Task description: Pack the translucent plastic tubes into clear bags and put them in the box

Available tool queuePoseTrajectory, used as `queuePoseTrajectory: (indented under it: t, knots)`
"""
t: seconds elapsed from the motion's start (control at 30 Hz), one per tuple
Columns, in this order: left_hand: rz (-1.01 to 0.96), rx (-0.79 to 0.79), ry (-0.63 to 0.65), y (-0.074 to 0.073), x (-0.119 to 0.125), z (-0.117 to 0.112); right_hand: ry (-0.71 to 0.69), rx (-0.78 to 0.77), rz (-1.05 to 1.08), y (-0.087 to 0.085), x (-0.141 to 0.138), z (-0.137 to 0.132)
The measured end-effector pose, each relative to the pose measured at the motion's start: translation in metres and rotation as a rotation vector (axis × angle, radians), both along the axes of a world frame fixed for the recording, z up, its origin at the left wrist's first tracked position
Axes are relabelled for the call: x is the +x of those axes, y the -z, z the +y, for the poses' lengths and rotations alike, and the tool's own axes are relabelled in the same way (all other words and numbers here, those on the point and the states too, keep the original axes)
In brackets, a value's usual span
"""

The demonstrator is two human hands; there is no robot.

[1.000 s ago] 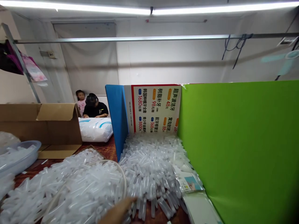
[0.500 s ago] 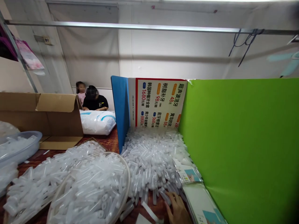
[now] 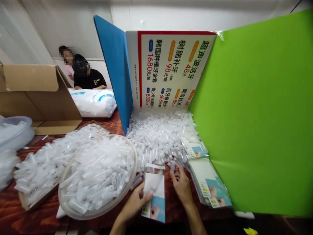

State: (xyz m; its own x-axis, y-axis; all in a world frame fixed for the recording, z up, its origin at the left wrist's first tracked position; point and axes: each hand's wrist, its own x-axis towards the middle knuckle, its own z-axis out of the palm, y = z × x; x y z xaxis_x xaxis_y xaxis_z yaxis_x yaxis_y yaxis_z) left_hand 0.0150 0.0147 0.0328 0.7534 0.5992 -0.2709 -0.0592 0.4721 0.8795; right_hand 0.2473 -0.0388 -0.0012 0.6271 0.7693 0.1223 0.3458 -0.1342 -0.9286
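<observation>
Both hands show now: my left hand [image 3: 135, 204] has come up pinching a printed pouch [image 3: 154, 192]; my right hand [image 3: 181, 185], fingers spread, rests at the clear tubes [image 3: 158, 137].

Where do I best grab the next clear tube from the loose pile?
Probably a tube at the near edge of the pile, by the right hand: pinch across its middle from above. Those lie flat on the table; deeper ones overlap. The left hand holds the pouch.

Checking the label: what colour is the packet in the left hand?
The packet is white above and light blue at the bottom; head view shows it best.
</observation>
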Motion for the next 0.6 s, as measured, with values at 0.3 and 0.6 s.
queuePoseTrajectory:
  t: [0.3,0.6]
  knots:
    - [0.019,-0.326,-0.171,-0.005,0.018,0.006,-0.088,0.242,1.054,-0.030,-0.018,-0.011]
    - [0.065,-0.198,-0.168,0.008,0.008,0.000,0.040,0.089,0.666,-0.010,-0.020,-0.005]
